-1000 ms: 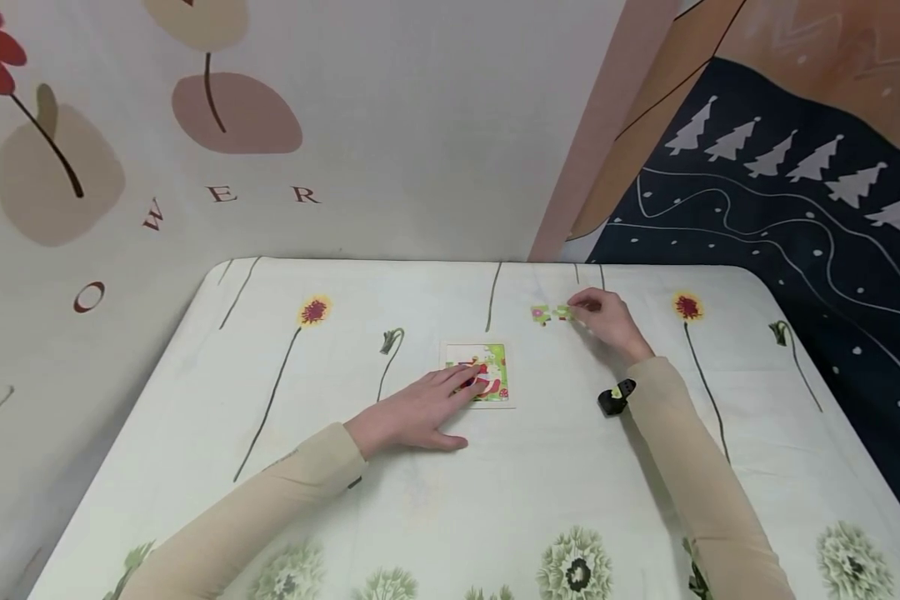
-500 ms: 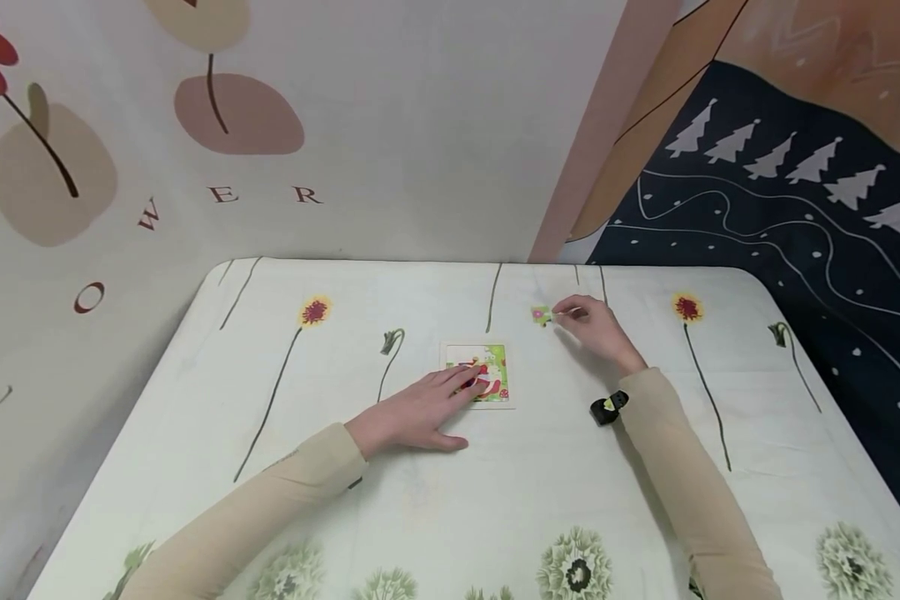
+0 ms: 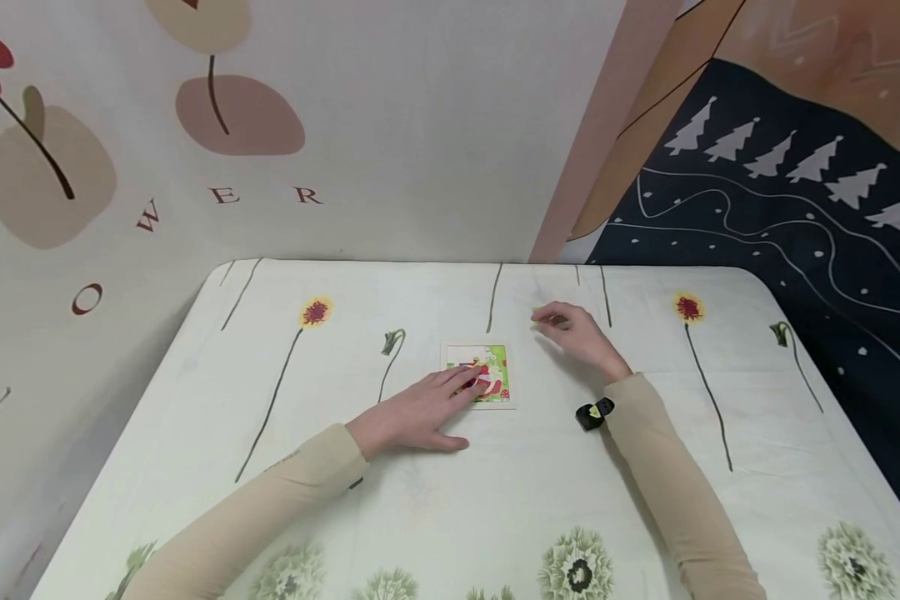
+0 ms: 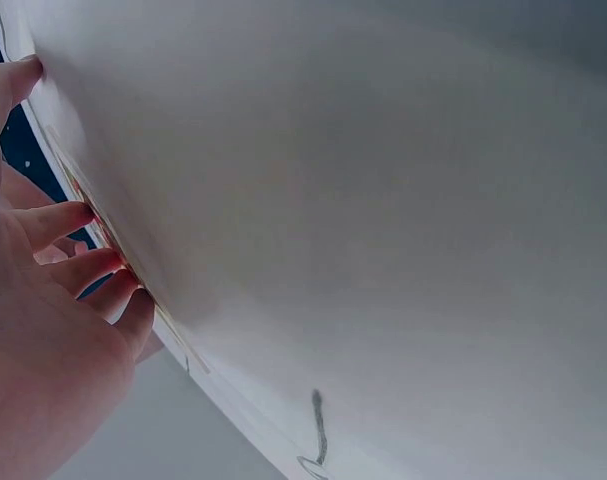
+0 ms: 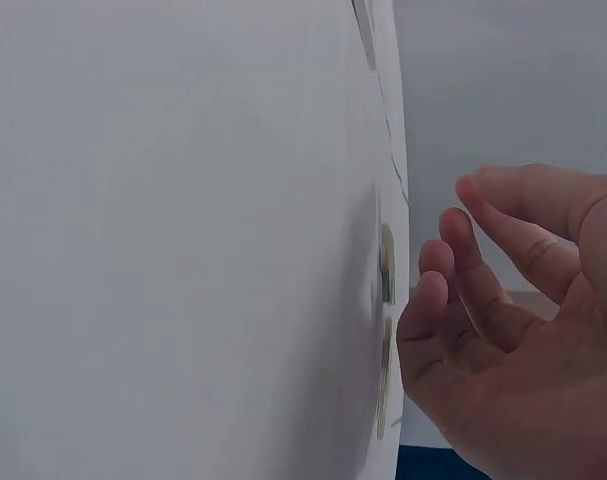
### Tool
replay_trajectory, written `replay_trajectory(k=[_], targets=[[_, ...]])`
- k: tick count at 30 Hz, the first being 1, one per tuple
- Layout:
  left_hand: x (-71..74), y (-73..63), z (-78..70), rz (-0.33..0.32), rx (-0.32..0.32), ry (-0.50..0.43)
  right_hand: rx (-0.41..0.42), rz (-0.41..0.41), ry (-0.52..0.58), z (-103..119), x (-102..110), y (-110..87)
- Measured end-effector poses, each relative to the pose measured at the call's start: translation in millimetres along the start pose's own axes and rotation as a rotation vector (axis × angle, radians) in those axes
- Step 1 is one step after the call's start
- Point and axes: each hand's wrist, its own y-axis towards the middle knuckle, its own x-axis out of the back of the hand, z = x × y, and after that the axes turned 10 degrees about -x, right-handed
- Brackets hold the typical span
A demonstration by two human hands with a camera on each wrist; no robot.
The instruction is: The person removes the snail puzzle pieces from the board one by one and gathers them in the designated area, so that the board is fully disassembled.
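Observation:
A small square jigsaw puzzle (image 3: pixel 498 367) with a pale border and a red and green picture lies flat mid-table. My left hand (image 3: pixel 427 408) rests on its lower left, fingers spread, covering part of the picture. In the left wrist view the fingertips touch the puzzle's thin edge-on board (image 4: pixel 173 330). My right hand (image 3: pixel 573 333) hovers beyond the puzzle to the right, thumb and index tips together, other fingers loosely bent, nothing visible between them. Beneath it in the right wrist view lie two thin puzzle pieces (image 5: pixel 388 265); in the head view the hand mostly hides them.
A white tablecloth (image 3: pixel 435 525) printed with flowers and stems covers the table. A pale patterned wall covering (image 3: pixel 420 167) rises behind the far edge, with a dark tree-print cloth (image 3: pixel 795 233) at the right. A black wrist device (image 3: pixel 594 413) hangs by the right cuff.
My right hand has moved left from one green puzzle piece to over the other, so both are now mostly hidden in the head view. My left hand stays put.

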Motion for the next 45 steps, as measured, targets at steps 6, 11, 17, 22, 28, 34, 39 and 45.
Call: replay_trajectory(k=[6,11,17,22,28,34,39,45], targets=[[0.2,0.5,0.1,0.002,0.008,-0.002,-0.004,0.038,-0.014,7,-9,0.5],[0.4,0.8,0.2,0.005,0.010,-0.005,-0.010,0.064,-0.027,15,-15,1.0],[1.5,0.7,-0.4,0.024,0.025,-0.006,0.068,0.140,-0.055,20,-23,2.1],[3.2,0.8,-0.9,0.040,0.032,0.004,0.112,0.212,-0.079,24,-27,4.2],[2.8,-0.3,-0.5,0.012,0.008,0.008,0.133,0.247,-0.092,29,-33,5.6],[1.6,0.2,-0.5,-0.001,-0.003,0.012,0.133,0.268,-0.103,31,-37,6.2],[1.6,1.0,-1.1,0.001,-0.004,0.018,0.131,0.290,-0.162,32,-39,7.4],[2.5,1.0,-2.0,0.031,0.027,0.023,0.167,0.312,-0.220,33,-41,9.5]])
